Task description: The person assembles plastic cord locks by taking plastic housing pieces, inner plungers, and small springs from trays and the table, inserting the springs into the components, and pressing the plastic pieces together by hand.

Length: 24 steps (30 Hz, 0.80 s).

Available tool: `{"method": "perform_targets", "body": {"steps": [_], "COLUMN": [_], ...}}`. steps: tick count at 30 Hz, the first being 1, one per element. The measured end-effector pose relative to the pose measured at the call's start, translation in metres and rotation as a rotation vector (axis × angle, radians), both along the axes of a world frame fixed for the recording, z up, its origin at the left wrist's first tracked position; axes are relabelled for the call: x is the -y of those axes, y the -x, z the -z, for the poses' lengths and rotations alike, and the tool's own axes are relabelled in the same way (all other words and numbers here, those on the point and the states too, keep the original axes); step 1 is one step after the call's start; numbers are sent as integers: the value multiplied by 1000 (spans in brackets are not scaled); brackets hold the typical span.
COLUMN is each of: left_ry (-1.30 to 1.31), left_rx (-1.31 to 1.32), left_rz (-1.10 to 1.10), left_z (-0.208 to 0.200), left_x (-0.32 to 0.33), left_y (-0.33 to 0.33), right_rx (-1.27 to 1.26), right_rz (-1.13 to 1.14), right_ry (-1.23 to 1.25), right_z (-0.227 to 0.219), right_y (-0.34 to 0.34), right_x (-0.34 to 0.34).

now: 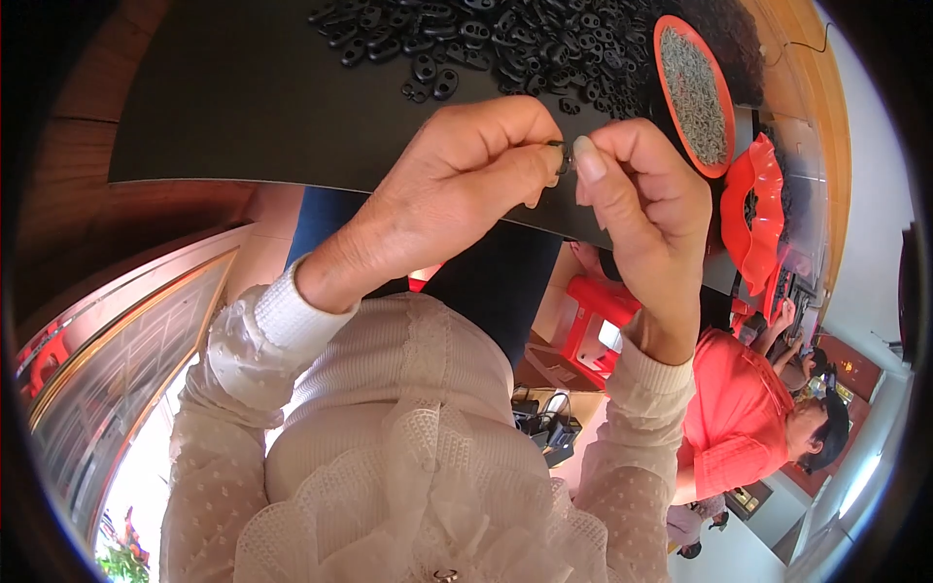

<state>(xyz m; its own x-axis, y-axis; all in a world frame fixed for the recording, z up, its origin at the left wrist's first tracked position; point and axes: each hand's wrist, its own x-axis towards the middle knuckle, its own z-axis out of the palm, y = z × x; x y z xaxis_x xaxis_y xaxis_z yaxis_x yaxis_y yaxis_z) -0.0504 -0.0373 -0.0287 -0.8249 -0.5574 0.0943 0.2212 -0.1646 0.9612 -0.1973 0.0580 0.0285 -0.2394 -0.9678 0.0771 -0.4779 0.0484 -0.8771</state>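
Observation:
Above the near edge of the black tabletop, my two hands meet fingertip to fingertip. My left hand point(457, 180) is closed, pinching a small black plastic piece point(564, 154) between thumb and forefinger. Thumb and forefinger of my right hand point(646, 194) are pressed together right beside that piece; whatever they hold is too small to make out. Just beyond lies a large heap of black oval cord locks point(544, 49) with two holes each. To its right, an orange-red oval dish point(717, 169) is filled with small metal springs point(695, 97).
A red dish with a wavy rim point(753, 228) stands near the right end of the table point(233, 126), with dark pieces inside. At the right sits a person in a red shirt point(734, 413). Below the table are a red stool point(595, 316) and black devices point(554, 428) in a box.

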Motion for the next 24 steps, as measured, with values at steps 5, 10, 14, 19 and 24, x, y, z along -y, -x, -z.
{"method": "perform_targets", "body": {"steps": [5, 10, 14, 19, 24], "left_ry": [76, 217, 282, 371, 308], "left_rx": [30, -11, -63, -103, -100], "left_rz": [-16, -119, -103, -121, -66], "left_z": [-1, 3, 5, 6, 5], "left_x": [-2, -7, -5, -4, -5], "left_y": [-5, -2, -2, -1, -3], "right_rx": [-201, -578, -496, -331, -254], "right_rz": [-5, -17, 46, 90, 54], "right_ry": [35, 233, 300, 161, 123], "right_z": [2, 17, 22, 13, 7], "right_y": [-8, -16, -22, -26, -5], "right_x": [0, -5, -7, -12, -16]}}
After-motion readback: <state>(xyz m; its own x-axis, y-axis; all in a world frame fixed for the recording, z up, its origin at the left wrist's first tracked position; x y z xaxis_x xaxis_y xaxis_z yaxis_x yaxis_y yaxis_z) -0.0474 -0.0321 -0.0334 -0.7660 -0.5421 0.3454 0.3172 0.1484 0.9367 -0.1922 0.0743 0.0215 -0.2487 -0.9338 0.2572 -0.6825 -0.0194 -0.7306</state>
